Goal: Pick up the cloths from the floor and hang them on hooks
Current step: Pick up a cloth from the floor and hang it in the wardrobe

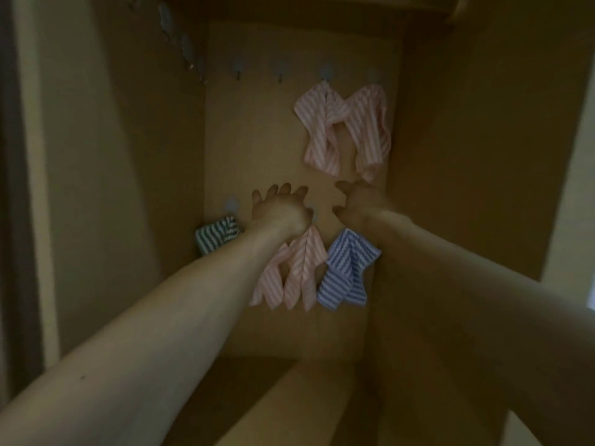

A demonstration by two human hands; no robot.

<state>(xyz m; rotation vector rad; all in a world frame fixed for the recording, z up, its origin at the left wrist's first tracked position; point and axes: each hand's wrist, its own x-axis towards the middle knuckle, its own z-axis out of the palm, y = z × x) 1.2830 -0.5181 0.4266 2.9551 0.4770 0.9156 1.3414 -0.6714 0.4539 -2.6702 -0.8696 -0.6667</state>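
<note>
Both arms were stretched deep into the wooden closet, and neither hand held a thing. The left hand (279, 206) was spread with fingers apart against the back panel (257, 133); the right hand (355, 201) was loosely open just beside it, the two near but not touching. Five cloths were already up on that panel: two pink striped cloths (344, 127) hung by its upper right edge, a second pink cloth (294, 272) and a blue striped cloth (346, 268) hung below the wrists, and a green striped cloth (216, 234) sat at the left edge under a lower hook (231, 206). Two empty hooks (257, 70) waited along the top row. No cloth showed on the floor from here, so the job looked nearly finished, though I could not tell for sure
</note>
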